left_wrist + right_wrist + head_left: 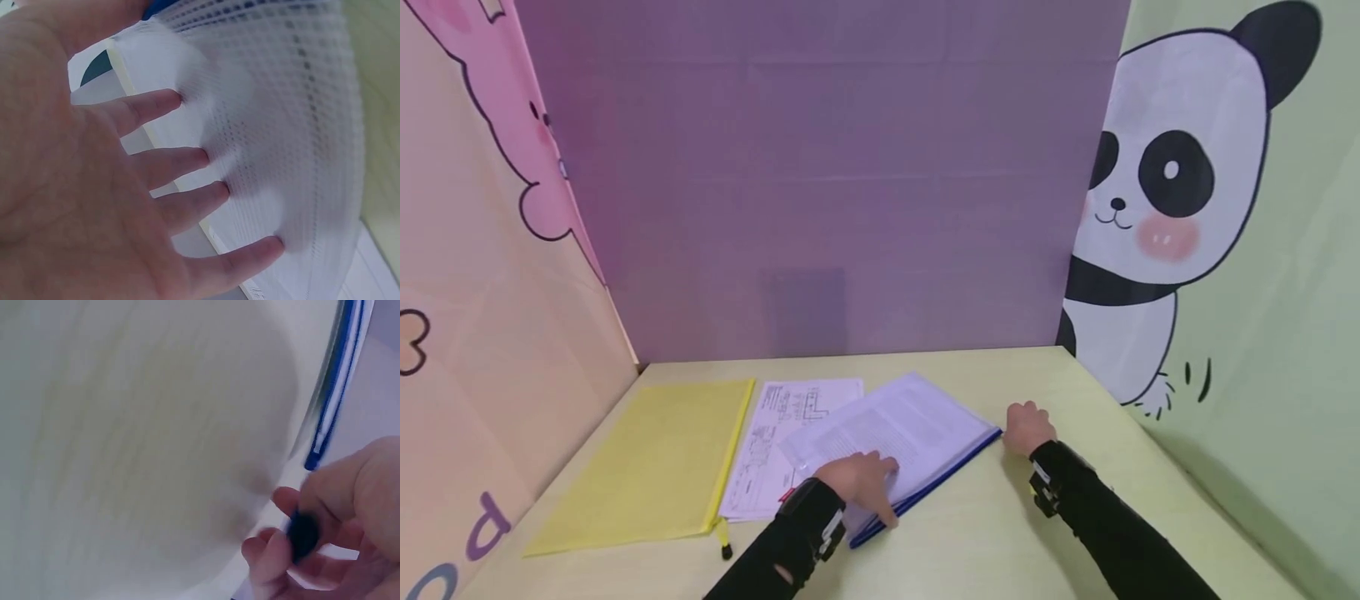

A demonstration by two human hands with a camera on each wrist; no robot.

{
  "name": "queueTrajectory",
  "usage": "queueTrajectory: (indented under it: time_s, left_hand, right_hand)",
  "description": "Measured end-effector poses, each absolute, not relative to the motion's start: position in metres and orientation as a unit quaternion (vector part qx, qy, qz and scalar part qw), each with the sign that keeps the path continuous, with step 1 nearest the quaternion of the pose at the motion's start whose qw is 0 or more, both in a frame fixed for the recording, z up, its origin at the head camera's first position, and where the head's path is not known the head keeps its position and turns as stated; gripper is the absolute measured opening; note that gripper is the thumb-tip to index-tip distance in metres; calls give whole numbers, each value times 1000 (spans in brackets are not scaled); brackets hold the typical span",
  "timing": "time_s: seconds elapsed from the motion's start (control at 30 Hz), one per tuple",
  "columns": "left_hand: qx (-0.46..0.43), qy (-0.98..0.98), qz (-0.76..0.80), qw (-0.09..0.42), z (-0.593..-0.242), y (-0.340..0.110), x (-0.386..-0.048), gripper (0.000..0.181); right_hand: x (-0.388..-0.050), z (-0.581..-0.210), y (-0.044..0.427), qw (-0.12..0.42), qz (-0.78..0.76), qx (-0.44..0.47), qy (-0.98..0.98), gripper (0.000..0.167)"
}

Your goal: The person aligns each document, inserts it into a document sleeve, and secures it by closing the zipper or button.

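A clear mesh-textured zip pouch (917,417) with a blue zipper (951,471) lies at an angle on the table, printed sheets showing inside. My left hand (861,483) rests on its near left part. In the left wrist view the spread, nearly straight fingers (181,165) press dents into the mesh (269,144), with the thumb near the blue edge. At the pouch's right corner, my right hand (1028,427) pinches a dark zipper pull (304,537) between thumb and fingers. The end of the blue zipper (331,394) lies just beside that hand.
A printed sheet (756,458) lies partly under the pouch. Left of it is a yellow zip pouch (640,467) with a dark-tipped pull (726,550). A purple panel (850,183) stands behind the table (985,533), with printed walls at both sides.
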State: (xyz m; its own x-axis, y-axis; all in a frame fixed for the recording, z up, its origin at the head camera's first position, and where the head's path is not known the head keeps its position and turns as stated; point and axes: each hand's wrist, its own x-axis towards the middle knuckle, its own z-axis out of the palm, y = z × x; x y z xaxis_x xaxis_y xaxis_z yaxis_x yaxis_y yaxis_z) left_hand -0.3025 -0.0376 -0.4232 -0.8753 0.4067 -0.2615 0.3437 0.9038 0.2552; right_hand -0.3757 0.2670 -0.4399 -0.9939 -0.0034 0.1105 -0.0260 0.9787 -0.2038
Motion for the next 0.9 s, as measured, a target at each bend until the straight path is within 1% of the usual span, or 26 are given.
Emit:
queueTrajectory:
  time_s: [0.1, 0.17, 0.3, 0.4, 0.5, 0.7, 0.9]
  left_hand:
    - [195, 963, 94, 159, -424, -38, -301, 77]
    - [197, 963, 90, 161, -424, -38, -300, 77]
    - [197, 963, 89, 164, -423, -39, -299, 77]
    - [198, 962, 91, 165, -422, -40, -298, 76]
    - [199, 961, 92, 167, -422, -40, -298, 76]
    - [183, 965, 86, 166, -423, -39, -297, 76]
    - [180, 967, 80, 161, -424, -38, -297, 78]
  right_hand:
    - [-377, -439, 268, 53, 98, 18, -994, 8]
    - [-377, -437, 268, 45, 103, 15, -994, 8]
    - [-377, -432, 265, 10, 126, -7, -992, 14]
    - [-378, -432, 266, -9, 124, -5, -992, 19]
    - [-378, -434, 268, -13, 104, 13, -994, 19]
    - [-375, -436, 268, -7, 66, 65, -996, 11]
    - [-379, -442, 265, -5, 32, 73, -997, 14]
